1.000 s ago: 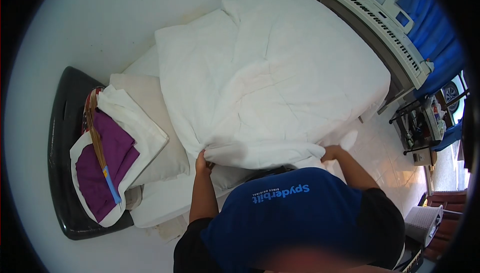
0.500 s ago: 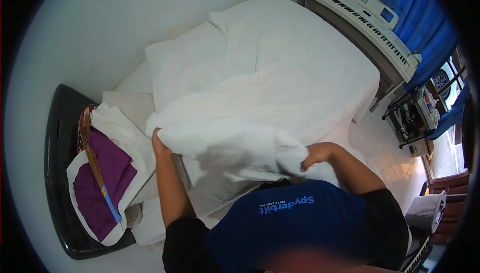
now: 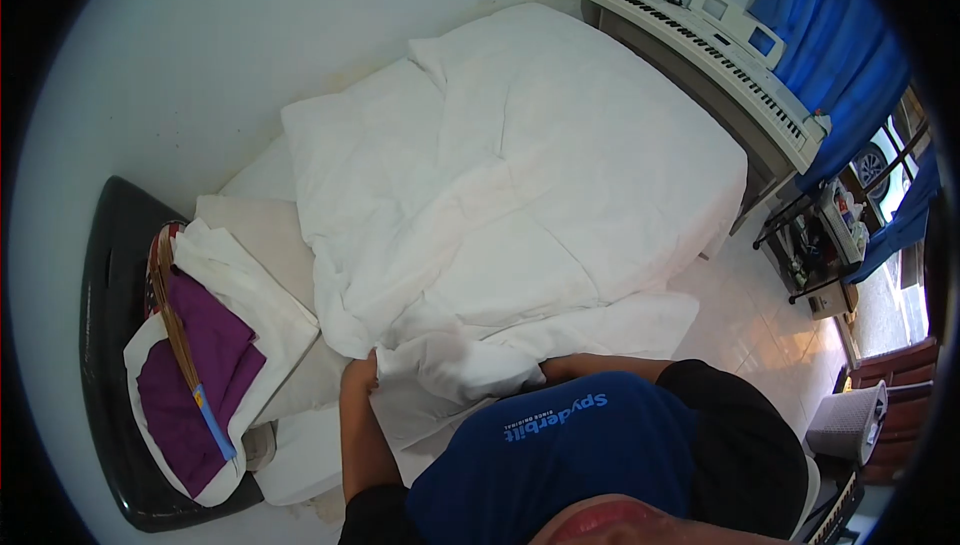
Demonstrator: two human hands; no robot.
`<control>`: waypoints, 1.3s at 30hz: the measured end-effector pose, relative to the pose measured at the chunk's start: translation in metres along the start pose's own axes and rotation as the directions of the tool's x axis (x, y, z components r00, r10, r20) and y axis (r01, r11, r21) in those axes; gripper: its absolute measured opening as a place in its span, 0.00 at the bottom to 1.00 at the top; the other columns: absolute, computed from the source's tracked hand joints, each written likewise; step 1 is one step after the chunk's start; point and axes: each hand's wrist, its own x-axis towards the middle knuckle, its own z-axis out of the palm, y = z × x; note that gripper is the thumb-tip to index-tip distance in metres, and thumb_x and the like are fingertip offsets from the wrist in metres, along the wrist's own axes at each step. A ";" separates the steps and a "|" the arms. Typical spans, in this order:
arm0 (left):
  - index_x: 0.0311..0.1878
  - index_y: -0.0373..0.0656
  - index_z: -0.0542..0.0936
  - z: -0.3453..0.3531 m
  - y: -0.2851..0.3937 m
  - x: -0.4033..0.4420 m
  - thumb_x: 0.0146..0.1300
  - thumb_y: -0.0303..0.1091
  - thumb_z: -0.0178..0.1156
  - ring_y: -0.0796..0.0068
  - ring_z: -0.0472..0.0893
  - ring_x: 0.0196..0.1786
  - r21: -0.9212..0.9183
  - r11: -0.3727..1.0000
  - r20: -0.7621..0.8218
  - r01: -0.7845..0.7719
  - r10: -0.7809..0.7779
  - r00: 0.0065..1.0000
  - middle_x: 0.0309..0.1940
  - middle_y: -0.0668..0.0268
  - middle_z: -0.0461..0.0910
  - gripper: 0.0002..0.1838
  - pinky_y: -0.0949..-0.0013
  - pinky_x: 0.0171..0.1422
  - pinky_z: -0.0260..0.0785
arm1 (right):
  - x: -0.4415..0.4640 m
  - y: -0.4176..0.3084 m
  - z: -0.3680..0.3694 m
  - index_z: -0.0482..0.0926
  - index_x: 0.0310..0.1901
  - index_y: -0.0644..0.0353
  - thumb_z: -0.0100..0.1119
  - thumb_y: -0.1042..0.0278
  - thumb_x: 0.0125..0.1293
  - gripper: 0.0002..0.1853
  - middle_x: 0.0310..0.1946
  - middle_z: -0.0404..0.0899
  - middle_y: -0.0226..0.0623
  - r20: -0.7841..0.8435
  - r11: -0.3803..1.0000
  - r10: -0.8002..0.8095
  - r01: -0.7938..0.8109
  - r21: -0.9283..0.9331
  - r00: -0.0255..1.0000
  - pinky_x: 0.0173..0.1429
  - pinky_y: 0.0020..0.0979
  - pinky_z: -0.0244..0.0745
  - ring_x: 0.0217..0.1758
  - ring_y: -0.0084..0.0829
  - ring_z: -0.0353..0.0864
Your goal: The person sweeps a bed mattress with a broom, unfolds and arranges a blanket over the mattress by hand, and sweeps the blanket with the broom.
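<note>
A white duvet (image 3: pixel 480 185) is spread over the bed, with its near edge bunched up in front of my body. My left hand (image 3: pixel 361 373) grips that edge, fingers closed on the fabric at the left corner. Close against my shirt, my right hand (image 3: pixel 553 369) is at the right part of the gathered edge. It is largely hidden by folds and the shirt, and its fingers do not show clearly. Loose fabric lies in creases between both hands, and a long fold stretches off to the right.
A black headboard (image 3: pixel 97 345) stands at left, beside a purple cloth (image 3: pixel 195 375), white cloths and a stick broom with a blue handle (image 3: pixel 215 423). A white keyboard (image 3: pixel 710 65) stands beyond the bed. A trolley (image 3: pixel 815 240) and a basket (image 3: pixel 848 423) are at right.
Both hands have come down and in toward my body, pulling the duvet's raised edge with them. The right hand has moved left and is now mostly hidden.
</note>
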 end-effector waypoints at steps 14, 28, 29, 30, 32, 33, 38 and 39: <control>0.40 0.38 0.73 -0.073 0.094 -0.085 0.53 0.44 0.53 0.70 0.75 0.30 0.139 0.703 -0.323 -0.697 0.698 0.639 0.28 0.60 0.76 0.18 0.70 0.35 0.67 | -0.221 -0.023 -0.080 0.66 0.53 0.52 0.50 0.55 0.55 0.24 0.43 0.72 0.31 -0.633 0.778 0.066 0.358 0.517 0.771 0.49 0.26 0.62 0.46 0.25 0.69; 0.46 0.43 0.71 -0.099 0.269 0.078 0.48 0.42 0.57 0.57 0.68 0.50 0.486 0.709 -0.490 -0.510 0.705 0.513 0.45 0.54 0.70 0.22 0.62 0.52 0.61 | -0.144 -0.025 -0.313 0.73 0.40 0.55 0.52 0.74 0.47 0.15 0.43 0.67 0.43 -0.935 0.922 -0.347 0.157 -0.355 -0.076 0.55 0.38 0.58 0.49 0.41 0.65; 0.46 0.43 0.71 -0.110 0.274 0.105 0.48 0.42 0.57 0.57 0.68 0.50 0.484 0.718 -0.495 -0.500 0.696 0.521 0.45 0.54 0.70 0.22 0.62 0.52 0.61 | -0.135 -0.034 -0.325 0.73 0.40 0.55 0.52 0.74 0.47 0.15 0.43 0.67 0.43 -0.933 0.918 -0.354 0.166 -0.360 -0.067 0.55 0.38 0.58 0.49 0.41 0.65; 0.46 0.43 0.71 -0.124 0.278 0.133 0.47 0.43 0.57 0.55 0.68 0.50 0.461 0.744 -0.563 -0.484 0.667 0.488 0.45 0.54 0.70 0.22 0.61 0.53 0.60 | -0.125 -0.043 -0.336 0.73 0.40 0.55 0.51 0.75 0.47 0.15 0.44 0.66 0.43 -0.936 0.930 -0.346 0.112 -0.350 -0.055 0.57 0.40 0.55 0.50 0.42 0.63; 0.46 0.42 0.71 -0.157 0.287 0.179 0.47 0.44 0.57 0.54 0.68 0.49 0.436 0.797 -0.658 -0.418 0.599 0.456 0.44 0.52 0.70 0.23 0.60 0.53 0.60 | -0.109 -0.057 -0.354 0.72 0.41 0.55 0.49 0.77 0.47 0.16 0.47 0.63 0.44 -0.944 0.945 -0.327 -0.009 -0.327 -0.037 0.60 0.42 0.50 0.53 0.42 0.61; 0.46 0.42 0.71 -0.175 0.294 0.199 0.47 0.45 0.56 0.54 0.68 0.49 0.435 0.823 -0.688 -0.365 0.565 0.455 0.43 0.51 0.70 0.24 0.60 0.53 0.60 | -0.100 -0.062 -0.361 0.72 0.41 0.55 0.49 0.77 0.47 0.16 0.47 0.63 0.44 -0.945 0.946 -0.325 -0.012 -0.324 -0.036 0.60 0.42 0.50 0.53 0.42 0.61; 0.52 0.41 0.65 -0.258 0.326 0.288 0.50 0.52 0.49 0.54 0.67 0.51 0.357 0.926 -0.780 -0.124 0.368 0.506 0.47 0.50 0.67 0.29 0.55 0.53 0.58 | -0.076 -0.061 -0.369 0.71 0.43 0.57 0.47 0.80 0.47 0.18 0.48 0.62 0.45 -0.976 0.973 -0.208 0.120 -0.200 0.063 0.61 0.36 0.50 0.54 0.41 0.60; 0.55 0.41 0.62 -0.268 0.335 0.302 0.51 0.51 0.48 0.54 0.65 0.54 0.305 0.944 -0.790 -0.126 0.325 0.520 0.50 0.49 0.65 0.31 0.51 0.55 0.55 | -0.077 -0.059 -0.369 0.71 0.44 0.57 0.46 0.80 0.47 0.19 0.48 0.61 0.45 -0.976 0.957 -0.207 0.221 -0.188 0.066 0.60 0.35 0.50 0.55 0.41 0.59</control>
